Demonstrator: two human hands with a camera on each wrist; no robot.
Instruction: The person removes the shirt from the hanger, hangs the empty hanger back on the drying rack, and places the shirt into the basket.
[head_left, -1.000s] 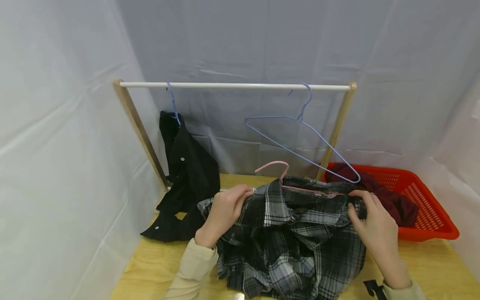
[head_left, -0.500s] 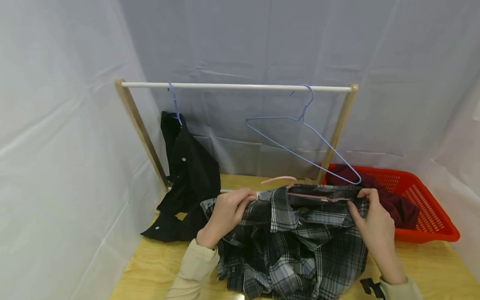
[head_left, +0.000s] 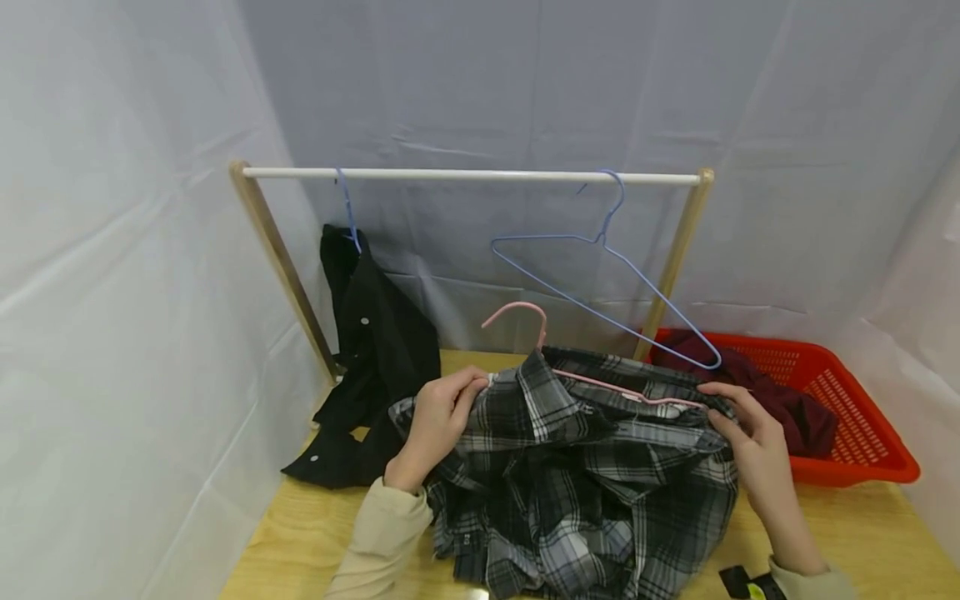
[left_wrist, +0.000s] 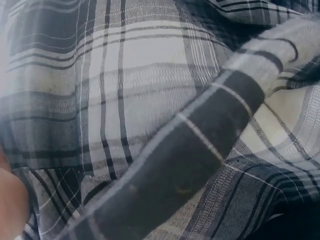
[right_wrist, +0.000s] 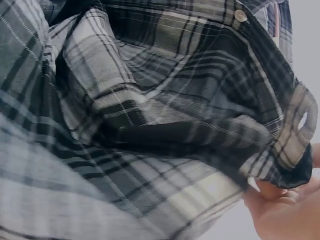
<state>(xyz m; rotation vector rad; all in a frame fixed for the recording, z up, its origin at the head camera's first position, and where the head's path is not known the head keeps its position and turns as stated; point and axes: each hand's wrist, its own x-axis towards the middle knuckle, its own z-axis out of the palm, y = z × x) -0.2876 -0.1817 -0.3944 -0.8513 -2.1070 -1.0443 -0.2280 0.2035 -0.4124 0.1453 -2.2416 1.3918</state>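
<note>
A black, grey and white plaid shirt point(head_left: 570, 467) hangs bunched between both hands, its lower part heaped over the table. Inside its collar sits a pink hanger point(head_left: 525, 310), the hook standing up and one arm running toward the right shoulder. My left hand point(head_left: 438, 421) grips the shirt's left shoulder, fingers over the cloth. At the other shoulder, my right hand point(head_left: 761, 446) pinches the fabric near the end of the hanger's arm. The right wrist view shows thumb and fingers point(right_wrist: 287, 205) on a fold of the shirt. Plaid cloth fills most of the left wrist view.
Behind stands a rack with a white rail point(head_left: 465, 174). From it hang a black garment point(head_left: 382, 333) on a blue hanger and a bare blue hanger point(head_left: 551, 287). A red basket point(head_left: 862, 417) with a maroon garment point(head_left: 787, 408) stands right on the wooden table point(head_left: 277, 533).
The pink hanger's hook dipped, then rose and shifted left, now standing higher. The shirt's collar moved left with it. Both hands keep their hold on the shoulders, the left slightly further left.
</note>
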